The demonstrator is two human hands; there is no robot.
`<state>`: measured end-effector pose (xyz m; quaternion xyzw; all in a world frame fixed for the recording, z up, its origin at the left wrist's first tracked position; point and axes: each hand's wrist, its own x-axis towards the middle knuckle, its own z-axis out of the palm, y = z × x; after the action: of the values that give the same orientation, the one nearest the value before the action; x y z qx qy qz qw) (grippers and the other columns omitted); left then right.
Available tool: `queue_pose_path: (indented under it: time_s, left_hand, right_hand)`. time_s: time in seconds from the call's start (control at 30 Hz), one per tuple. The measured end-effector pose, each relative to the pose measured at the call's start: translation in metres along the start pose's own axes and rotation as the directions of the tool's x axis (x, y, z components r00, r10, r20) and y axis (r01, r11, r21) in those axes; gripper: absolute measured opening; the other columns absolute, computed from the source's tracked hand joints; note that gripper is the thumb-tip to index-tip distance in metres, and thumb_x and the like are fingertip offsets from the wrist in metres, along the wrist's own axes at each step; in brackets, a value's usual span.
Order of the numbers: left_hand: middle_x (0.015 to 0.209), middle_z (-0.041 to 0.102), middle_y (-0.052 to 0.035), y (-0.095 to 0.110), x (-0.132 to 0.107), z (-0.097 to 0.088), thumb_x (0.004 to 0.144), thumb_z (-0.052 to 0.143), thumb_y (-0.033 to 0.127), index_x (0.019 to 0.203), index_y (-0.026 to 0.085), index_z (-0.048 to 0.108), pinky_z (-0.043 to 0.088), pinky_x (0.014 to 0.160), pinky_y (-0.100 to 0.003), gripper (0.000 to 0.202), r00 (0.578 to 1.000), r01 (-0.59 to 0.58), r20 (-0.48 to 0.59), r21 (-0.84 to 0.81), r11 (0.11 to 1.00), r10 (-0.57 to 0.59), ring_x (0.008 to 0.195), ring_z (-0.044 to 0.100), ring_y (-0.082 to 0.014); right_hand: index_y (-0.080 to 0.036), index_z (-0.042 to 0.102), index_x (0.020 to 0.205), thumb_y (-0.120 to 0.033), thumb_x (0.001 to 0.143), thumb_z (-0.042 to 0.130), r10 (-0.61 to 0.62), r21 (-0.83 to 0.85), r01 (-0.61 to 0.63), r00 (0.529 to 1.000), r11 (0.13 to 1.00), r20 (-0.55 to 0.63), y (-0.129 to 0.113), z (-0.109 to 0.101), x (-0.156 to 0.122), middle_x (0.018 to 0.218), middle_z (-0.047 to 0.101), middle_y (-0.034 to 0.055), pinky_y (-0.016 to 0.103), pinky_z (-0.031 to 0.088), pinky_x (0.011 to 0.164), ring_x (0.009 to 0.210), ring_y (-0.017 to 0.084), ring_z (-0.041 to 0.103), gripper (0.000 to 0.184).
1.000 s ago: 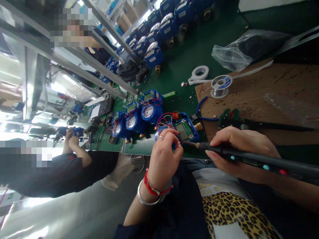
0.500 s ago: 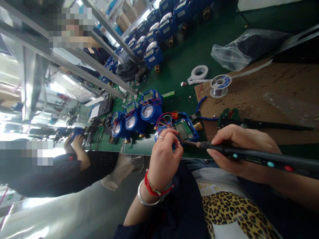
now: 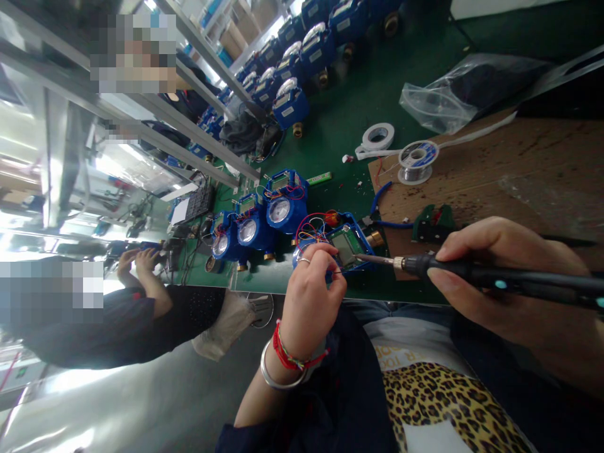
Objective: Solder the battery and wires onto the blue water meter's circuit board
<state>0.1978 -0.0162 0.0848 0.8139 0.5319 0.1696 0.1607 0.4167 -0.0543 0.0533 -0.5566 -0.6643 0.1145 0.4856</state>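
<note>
A blue water meter (image 3: 355, 221) lies with its housing uncovered near the front edge of the green bench. Inside it shows a circuit board with a display (image 3: 346, 247), and coloured wires (image 3: 317, 228) loop out beside it. My left hand (image 3: 314, 296) rests at the meter's near side, thumb and fingers pinched on a thin dark wire (image 3: 336, 272). In my right hand (image 3: 514, 283) is a soldering iron (image 3: 415, 264), gripped like a pen. Its tip points left, over the display area; whether it touches is unclear.
Three more opened meters (image 3: 246, 231) stand to the left. A solder spool (image 3: 418, 165), white tape roll (image 3: 378, 136) and green-handled cutters (image 3: 431, 225) lie around the cardboard (image 3: 528, 163). Rows of blue meters (image 3: 290, 108) are at the back. A co-worker (image 3: 117, 314) sits at left.
My right hand has drawn the soldering iron to the right and slightly up, its tip leaving the spot by my left fingers. My left hand stays nearly still. The co-worker's hands have shifted.
</note>
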Motion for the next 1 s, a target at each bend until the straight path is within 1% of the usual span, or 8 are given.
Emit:
queue_pose_path:
  time_s: [0.17,0.3,0.47,0.6,0.7,0.83,0.9,1.0]
  left_hand:
    - [0.107,0.061,-0.0067,0.0,0.001,0.0,0.08,0.053,0.003,0.078,0.02,0.048,0.049,0.085,-0.038,0.018,1.0,-0.01,0.003,0.002,1.0,0.01,0.098,0.059,-0.0205]
    - [0.107,0.061,-0.0068,0.0,0.001,0.0,0.08,0.053,0.003,0.078,0.02,0.048,0.048,0.086,-0.039,0.018,1.0,-0.011,-0.001,-0.003,1.0,0.011,0.098,0.059,-0.0203]
    - [0.107,0.061,-0.006,-0.001,0.001,0.0,0.081,0.053,0.003,0.079,0.02,0.048,0.048,0.085,-0.037,0.017,1.0,-0.015,-0.004,-0.002,1.0,0.015,0.097,0.059,-0.0195]
    - [0.106,0.061,-0.0056,-0.001,0.0,0.0,0.081,0.053,0.003,0.078,0.02,0.048,0.047,0.085,-0.037,0.017,1.0,-0.011,-0.002,-0.001,1.0,0.011,0.097,0.059,-0.0191]
    - [0.106,0.061,-0.0062,-0.001,0.0,0.0,0.081,0.053,0.003,0.079,0.02,0.048,0.047,0.085,-0.037,0.017,1.0,-0.008,0.0,-0.003,1.0,0.008,0.097,0.058,-0.0197]
    - [0.107,0.061,-0.0058,0.0,0.001,0.0,0.081,0.053,0.003,0.078,0.02,0.048,0.047,0.085,-0.036,0.017,1.0,0.001,0.003,0.0,1.0,-0.001,0.097,0.058,-0.0191]
    - [0.106,0.061,-0.0053,-0.001,0.001,0.0,0.08,0.053,0.003,0.078,0.019,0.048,0.046,0.086,-0.035,0.017,1.0,0.001,0.003,-0.002,1.0,-0.001,0.097,0.058,-0.0185]
    - [0.106,0.061,-0.0046,-0.001,0.001,0.0,0.08,0.053,0.003,0.078,0.019,0.048,0.046,0.086,-0.035,0.017,1.0,0.002,-0.002,-0.007,1.0,-0.002,0.097,0.058,-0.018]
  right_hand:
    - [-0.024,0.053,0.08,-0.035,0.079,0.063,0.052,-0.001,-0.052,0.998,0.999,-0.034,0.0,-0.001,-0.003,0.057,0.057,-0.0048,0.022,0.038,0.042,0.043,0.009,0.051,0.016]
    - [-0.024,0.055,0.08,-0.036,0.079,0.065,0.121,0.025,-0.12,0.991,0.992,-0.053,0.001,-0.001,-0.005,0.058,0.057,-0.0038,0.024,0.037,0.042,0.046,0.01,0.052,0.016]
    - [-0.023,0.057,0.08,-0.037,0.079,0.066,0.167,0.073,-0.161,0.982,0.984,-0.09,-0.002,-0.002,-0.006,0.063,0.058,-0.0029,0.025,0.037,0.046,0.05,0.01,0.053,0.016]
    - [-0.023,0.058,0.08,-0.037,0.077,0.067,0.22,0.103,-0.21,0.971,0.972,-0.096,-0.003,-0.002,-0.005,0.066,0.059,-0.0024,0.026,0.038,0.047,0.053,0.01,0.054,0.017]
    - [-0.023,0.059,0.081,-0.036,0.076,0.07,0.21,0.132,-0.195,0.972,0.972,-0.11,-0.001,-0.002,-0.006,0.07,0.06,-0.0014,0.025,0.037,0.047,0.057,0.01,0.054,0.018]
    - [-0.022,0.06,0.084,-0.035,0.076,0.071,0.172,0.128,-0.156,0.978,0.979,-0.12,0.003,-0.003,-0.007,0.075,0.06,0.0007,0.026,0.039,0.049,0.063,0.012,0.055,0.019]
    - [-0.022,0.059,0.084,-0.037,0.077,0.071,0.18,0.121,-0.166,0.977,0.979,-0.118,0.005,-0.003,-0.008,0.076,0.06,0.0011,0.025,0.041,0.05,0.065,0.012,0.056,0.02]
    - [-0.021,0.059,0.083,-0.04,0.077,0.071,0.158,0.137,-0.137,0.976,0.981,-0.153,0.007,-0.002,-0.007,0.075,0.06,0.0003,0.024,0.041,0.048,0.063,0.011,0.056,0.024]
